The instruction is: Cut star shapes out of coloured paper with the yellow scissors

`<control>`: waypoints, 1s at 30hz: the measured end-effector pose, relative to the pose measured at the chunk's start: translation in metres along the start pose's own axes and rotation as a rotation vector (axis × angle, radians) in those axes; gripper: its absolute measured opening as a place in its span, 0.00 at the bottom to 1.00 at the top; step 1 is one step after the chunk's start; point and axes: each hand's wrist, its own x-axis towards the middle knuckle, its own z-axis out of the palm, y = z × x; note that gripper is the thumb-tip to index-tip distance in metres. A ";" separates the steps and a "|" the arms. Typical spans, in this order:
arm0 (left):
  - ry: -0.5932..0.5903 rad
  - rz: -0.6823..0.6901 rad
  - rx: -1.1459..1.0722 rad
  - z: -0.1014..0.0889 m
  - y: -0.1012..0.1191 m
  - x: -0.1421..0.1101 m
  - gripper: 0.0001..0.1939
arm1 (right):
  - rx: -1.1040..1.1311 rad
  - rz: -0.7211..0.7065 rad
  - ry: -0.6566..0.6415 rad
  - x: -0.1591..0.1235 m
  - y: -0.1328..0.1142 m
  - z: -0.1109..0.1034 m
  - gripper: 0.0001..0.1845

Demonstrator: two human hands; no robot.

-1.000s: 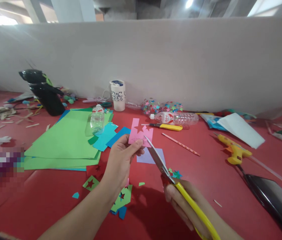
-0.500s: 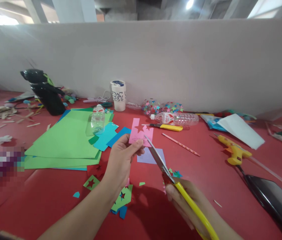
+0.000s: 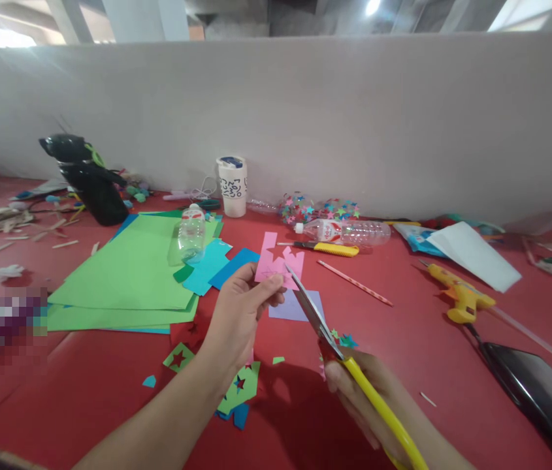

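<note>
Between thumb and fingers, my left hand [image 3: 243, 307] pinches a piece of pink paper [image 3: 268, 258] by its lower edge. Star-shaped cutouts notch the top of the paper, and faint drawn lines show near my thumb. My right hand [image 3: 354, 385] is wrapped round yellow-handled scissors [image 3: 322, 329], their blades nearly together and the tips at the paper's right part. Below the blades a lilac paper square [image 3: 300, 307] lies on the table. Small cut stars [image 3: 347, 341] lie just beyond my right hand. Green paper scraps with star holes [image 3: 246, 385] lie under my left forearm.
Green paper sheets [image 3: 119, 267] and a clear bottle [image 3: 191, 235] lie left. Ahead are a white cup [image 3: 232, 186], a yellow cutter [image 3: 337, 249], a lying bottle [image 3: 364, 233] and a pencil [image 3: 354, 282]. A glue gun [image 3: 462, 294] and black phone [image 3: 535, 391] are right; a black flask [image 3: 89, 183] stands back left.
The pink paper and my left hand have shifted very slightly to the right, with the scissor tips still at the paper. The rest looks nearly the same.
</note>
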 end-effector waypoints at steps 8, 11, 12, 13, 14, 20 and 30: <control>-0.008 0.003 0.044 -0.004 0.004 0.003 0.04 | -0.071 0.027 0.005 0.002 -0.001 -0.005 0.30; -0.037 0.031 0.091 -0.005 0.006 0.004 0.04 | -0.080 0.030 -0.002 0.003 -0.002 -0.007 0.29; -0.050 0.029 0.106 -0.005 0.007 0.004 0.04 | -0.082 0.023 -0.007 0.003 -0.002 -0.007 0.28; -0.065 0.019 0.120 -0.005 0.008 0.004 0.05 | -0.084 0.013 -0.011 0.003 -0.002 -0.008 0.28; -0.078 0.004 0.131 -0.005 0.009 0.004 0.05 | -0.084 0.007 -0.013 0.003 -0.002 -0.008 0.28; -0.096 -0.194 0.014 -0.008 0.014 0.005 0.05 | -0.098 -0.005 -0.005 0.005 0.000 -0.009 0.25; -0.026 -0.026 0.093 -0.010 0.006 0.007 0.06 | -0.041 -0.048 -0.017 0.002 -0.006 -0.006 0.30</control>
